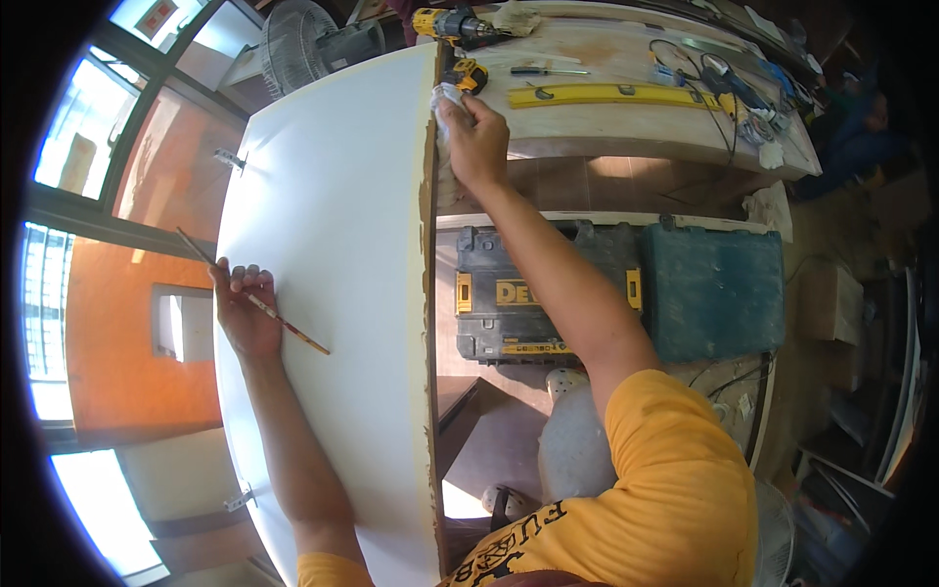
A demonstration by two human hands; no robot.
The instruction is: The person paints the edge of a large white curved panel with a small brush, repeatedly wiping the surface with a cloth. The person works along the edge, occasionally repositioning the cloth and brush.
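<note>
A large white panel (333,196) stretches before me, its right edge lined with a cream strip and a brown, ragged-looking border (427,196). My left hand (249,318) is closed round a slim stick, perhaps a fine paintbrush (301,333), with a reddish middle and a yellowish lower end. That hand is over the panel's left side. With my right arm stretched out, my right hand (476,142) pinches a crumpled white cloth (448,95) at the far part of the panel's right edge. Two metal hinges (229,158) stick out from the panel's left edge.
Beyond my right hand, a workbench (587,132) carries a yellow drill (455,22), a battery (469,74), a screwdriver (548,70), a yellow level (616,94) and tangled cords. Black (489,338) and teal (714,289) tool cases lie under my right arm. A fan (293,49) stands far left.
</note>
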